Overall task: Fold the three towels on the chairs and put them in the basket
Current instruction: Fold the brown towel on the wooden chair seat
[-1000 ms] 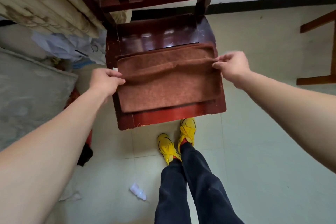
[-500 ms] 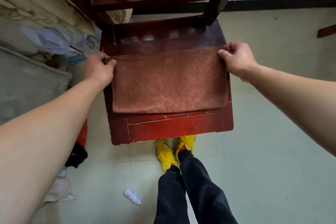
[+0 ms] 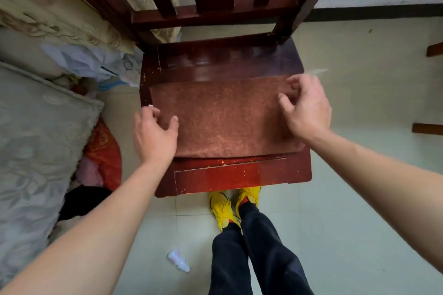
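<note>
The brown terry towel [image 3: 223, 115] lies folded flat on the chair seat [image 3: 230, 175], its long axis running across the seat. My left hand [image 3: 154, 134] is at its left short end and my right hand [image 3: 308, 108] over its right end, about equally near. Both hands are slack, fingers loosely bent and gripping nothing (the right is blurred, so I cannot tell whether it touches). It is a soft napped rectangle on hard, glossy, chipped lacquer, and I'd judge the next fold goes end to end.
</note>
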`<state>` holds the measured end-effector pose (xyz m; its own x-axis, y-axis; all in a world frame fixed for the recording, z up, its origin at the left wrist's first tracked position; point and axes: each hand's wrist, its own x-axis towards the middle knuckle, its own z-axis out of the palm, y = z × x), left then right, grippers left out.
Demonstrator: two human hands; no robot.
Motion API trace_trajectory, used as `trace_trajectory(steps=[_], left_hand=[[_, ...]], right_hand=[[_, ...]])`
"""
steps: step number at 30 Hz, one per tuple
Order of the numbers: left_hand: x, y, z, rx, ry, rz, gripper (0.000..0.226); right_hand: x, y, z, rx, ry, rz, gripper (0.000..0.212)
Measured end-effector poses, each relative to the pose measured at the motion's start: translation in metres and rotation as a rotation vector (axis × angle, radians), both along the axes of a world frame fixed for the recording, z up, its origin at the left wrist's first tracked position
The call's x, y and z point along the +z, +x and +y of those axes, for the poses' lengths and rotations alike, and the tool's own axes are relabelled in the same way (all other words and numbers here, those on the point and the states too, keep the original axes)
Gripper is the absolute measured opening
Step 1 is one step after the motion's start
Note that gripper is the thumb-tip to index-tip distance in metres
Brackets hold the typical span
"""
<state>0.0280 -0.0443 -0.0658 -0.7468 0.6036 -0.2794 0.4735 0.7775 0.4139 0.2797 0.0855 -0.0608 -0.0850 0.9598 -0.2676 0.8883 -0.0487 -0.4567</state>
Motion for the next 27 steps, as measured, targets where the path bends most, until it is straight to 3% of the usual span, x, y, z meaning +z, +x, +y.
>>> trace_trajectory(steps=[2, 5, 9, 13, 15, 19, 24, 27], left_hand=[[0.002, 0.008, -0.020, 0.209, -0.048, -0.105, 0.043], [0.003, 0.014, -0.044, 0.380, -0.011, -0.358, 0.032], [0.004, 0.007, -0.058, 0.246, -0.038, -0.532, 0.015], [0.010, -0.008, -0.051, 0.208, -0.069, -0.783, 0.012], [0.007, -0.017, -0.055, 0.228, -0.135, -0.766, 0.017], [-0.006, -0.024, -0.079, 0.201, -0.259, -0.513, 0.020], [-0.006, -0.011, -0.083, 0.255, -0.200, -0.701, 0.028], [-0.008, -0.008, -0.089, 0.185, -0.380, -0.410, 0.031]], right_hand=[[-0.004, -0.001, -0.021, -0.070, -0.107, 0.099, 0.012], [-0.014, 0.007, -0.054, -0.064, -0.302, 0.163, 0.009], [-0.022, 0.010, -0.070, -0.044, -0.415, 0.128, 0.010], [-0.025, 0.006, -0.061, 0.008, -0.418, 0.044, 0.013], [-0.027, 0.006, -0.059, 0.025, -0.424, 0.018, 0.016], [-0.028, 0.009, -0.059, 0.062, -0.443, -0.024, 0.016], [-0.027, 0.008, -0.056, 0.078, -0.476, -0.067, 0.019], [-0.018, 0.005, -0.054, 0.109, -0.501, -0.109, 0.018]])
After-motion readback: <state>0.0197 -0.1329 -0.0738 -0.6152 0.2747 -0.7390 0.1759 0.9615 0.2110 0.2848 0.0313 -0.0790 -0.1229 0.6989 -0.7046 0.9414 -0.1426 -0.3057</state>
